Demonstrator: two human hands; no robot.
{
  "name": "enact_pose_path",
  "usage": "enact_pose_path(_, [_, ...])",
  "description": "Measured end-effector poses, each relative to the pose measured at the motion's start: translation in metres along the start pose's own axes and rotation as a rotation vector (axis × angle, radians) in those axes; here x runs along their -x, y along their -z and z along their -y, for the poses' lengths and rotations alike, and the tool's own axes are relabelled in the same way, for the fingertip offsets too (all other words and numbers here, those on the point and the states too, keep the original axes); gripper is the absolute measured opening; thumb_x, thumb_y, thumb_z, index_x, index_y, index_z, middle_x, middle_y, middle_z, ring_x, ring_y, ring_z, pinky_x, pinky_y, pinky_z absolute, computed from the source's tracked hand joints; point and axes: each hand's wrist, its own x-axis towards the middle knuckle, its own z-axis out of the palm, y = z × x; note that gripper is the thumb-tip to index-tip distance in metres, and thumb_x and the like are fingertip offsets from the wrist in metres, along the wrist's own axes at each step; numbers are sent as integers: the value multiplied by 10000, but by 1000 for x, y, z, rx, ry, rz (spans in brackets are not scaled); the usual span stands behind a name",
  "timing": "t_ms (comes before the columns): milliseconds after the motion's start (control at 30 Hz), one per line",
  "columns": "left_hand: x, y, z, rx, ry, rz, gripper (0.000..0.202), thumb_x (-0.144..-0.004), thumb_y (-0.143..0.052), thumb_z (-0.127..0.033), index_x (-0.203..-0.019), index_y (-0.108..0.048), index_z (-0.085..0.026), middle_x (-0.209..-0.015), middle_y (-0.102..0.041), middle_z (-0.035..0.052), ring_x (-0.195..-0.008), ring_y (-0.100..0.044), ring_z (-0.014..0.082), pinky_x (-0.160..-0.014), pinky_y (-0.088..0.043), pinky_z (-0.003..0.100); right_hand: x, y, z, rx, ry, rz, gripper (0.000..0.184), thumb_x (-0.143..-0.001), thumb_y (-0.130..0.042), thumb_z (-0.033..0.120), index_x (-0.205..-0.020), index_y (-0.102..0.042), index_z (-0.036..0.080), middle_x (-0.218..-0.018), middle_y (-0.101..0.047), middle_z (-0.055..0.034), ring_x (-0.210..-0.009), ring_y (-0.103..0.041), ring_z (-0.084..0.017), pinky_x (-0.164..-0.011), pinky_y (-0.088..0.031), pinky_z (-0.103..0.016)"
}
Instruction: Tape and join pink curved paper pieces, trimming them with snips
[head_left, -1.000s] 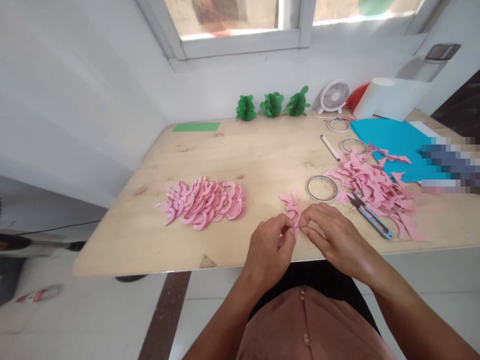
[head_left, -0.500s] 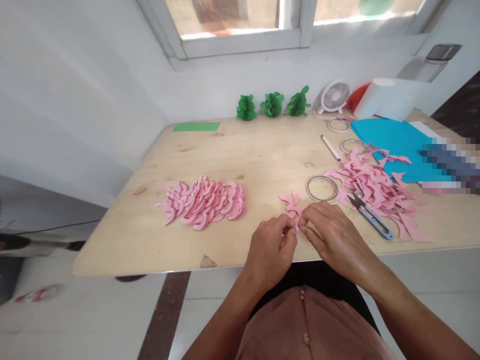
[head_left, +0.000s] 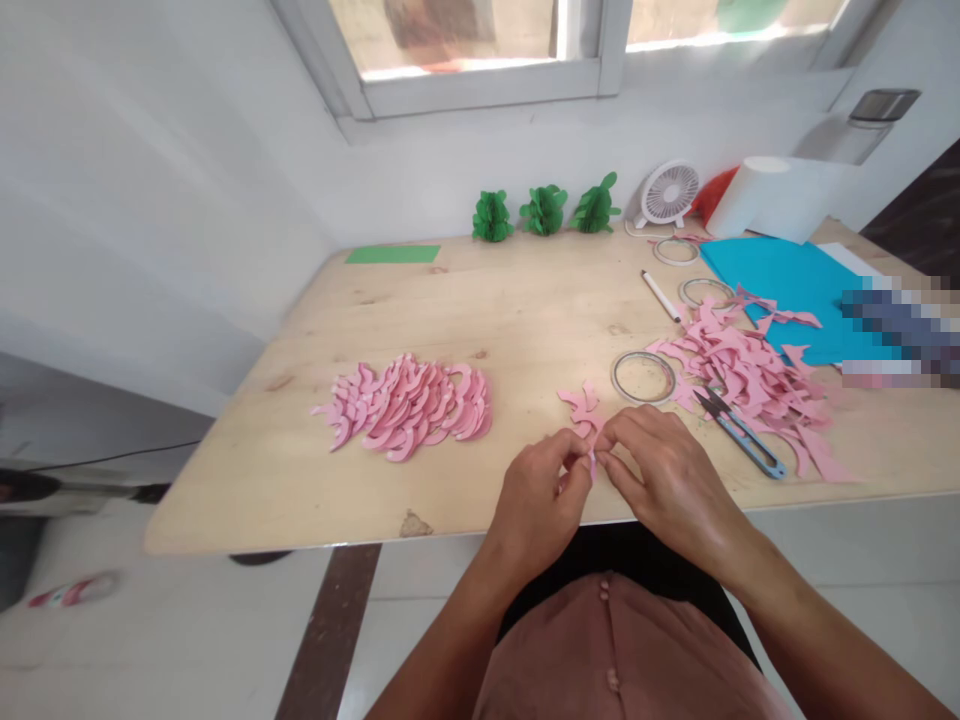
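Observation:
My left hand (head_left: 538, 505) and my right hand (head_left: 664, 472) meet at the near edge of the wooden table (head_left: 465, 310), fingertips pinched together on a small pink paper piece (head_left: 592, 462). Most of that piece is hidden by my fingers. Just beyond them lie a few loose pink cut shapes (head_left: 579, 403). A neat heap of pink crescent cut-outs (head_left: 409, 403) sits to the left of my hands. A messy pile of pink paper scraps (head_left: 750, 375) lies to the right.
Thread snips (head_left: 739, 430) rest by the scraps, with tape rings (head_left: 643, 376) nearby and a white pen (head_left: 660, 295) farther back. Blue paper (head_left: 787, 280), a small white fan (head_left: 669, 193), three green paper trees (head_left: 545, 210) and a green sheet (head_left: 393, 254) line the far side.
Both hands stay pinched on the pink piece at the table's edge; the fingers have only shifted slightly.

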Motion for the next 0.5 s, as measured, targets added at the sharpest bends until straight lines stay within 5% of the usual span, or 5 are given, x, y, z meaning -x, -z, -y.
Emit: enact_pose_path(500, [0,1,5,427,156,49,141,-848,-486,-266,-772,-556,-170,-681,-534,-24,-567,-424,97,-512,-346,199,7,0,-1,-474,-289,-90,115,-886,-498,225,-903,-607,195,-880,-641,-29,-845,-558,-178,-781,-407,-311])
